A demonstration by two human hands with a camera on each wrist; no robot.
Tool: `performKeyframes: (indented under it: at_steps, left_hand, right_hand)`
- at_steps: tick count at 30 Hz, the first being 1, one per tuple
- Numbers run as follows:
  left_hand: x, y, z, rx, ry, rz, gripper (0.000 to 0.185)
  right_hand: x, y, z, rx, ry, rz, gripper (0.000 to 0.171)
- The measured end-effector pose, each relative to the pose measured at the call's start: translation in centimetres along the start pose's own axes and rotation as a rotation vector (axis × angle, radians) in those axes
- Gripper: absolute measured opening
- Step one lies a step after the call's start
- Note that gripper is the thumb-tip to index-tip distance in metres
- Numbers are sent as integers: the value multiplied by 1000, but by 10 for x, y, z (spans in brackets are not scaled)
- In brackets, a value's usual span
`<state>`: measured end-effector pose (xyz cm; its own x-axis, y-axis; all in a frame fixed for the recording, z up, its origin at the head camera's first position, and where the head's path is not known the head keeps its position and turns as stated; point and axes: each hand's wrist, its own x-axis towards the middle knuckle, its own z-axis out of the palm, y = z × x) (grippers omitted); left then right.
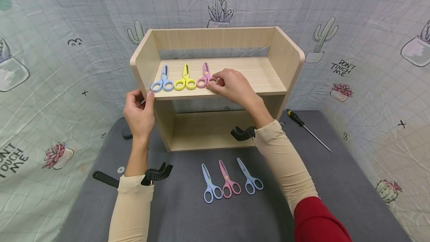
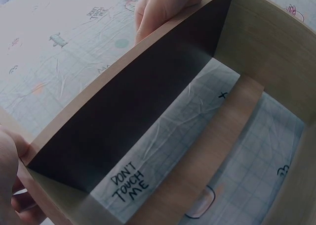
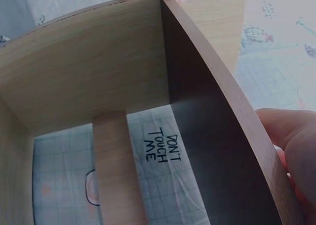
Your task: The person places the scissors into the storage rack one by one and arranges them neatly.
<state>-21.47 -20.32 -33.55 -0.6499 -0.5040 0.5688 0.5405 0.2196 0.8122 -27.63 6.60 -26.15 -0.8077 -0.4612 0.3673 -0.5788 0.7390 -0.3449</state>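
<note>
The right hand pinches the pink scissors on the wooden shelf's upper board, beside yellow scissors and blue scissors; the left hand grips the shelf's left corner; three more scissors lie on the grey table, a screwdriver farther right.

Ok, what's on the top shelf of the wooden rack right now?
On the top shelf: blue scissors, yellow scissors, pink scissors with the right hand on its handle. Anything under that hand is hidden.

"DON'T TOUCH ME" printed on the backdrop cloth, right of the shelf & again lower left; also readable thru shelf in both wrist views.
</note>
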Motion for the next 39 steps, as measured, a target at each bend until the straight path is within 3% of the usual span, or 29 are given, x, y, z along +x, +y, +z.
performKeyframes:
  at_steps: [15, 24, 39]
  left_hand:
    - [0, 0, 1, -1, -4, 3, 34]
    - [0, 0, 1, -8, 1, 4, 33]
    - [-1, 0, 0, 0, -3, 10, 34]
  right_hand:
    - [-2, 0, -3, -2, 26, -3, 44]
    - [-18, -1, -1, 37, 148, -32, 48]
    - [-59, -10, 11, 126, 330, -160, 46]
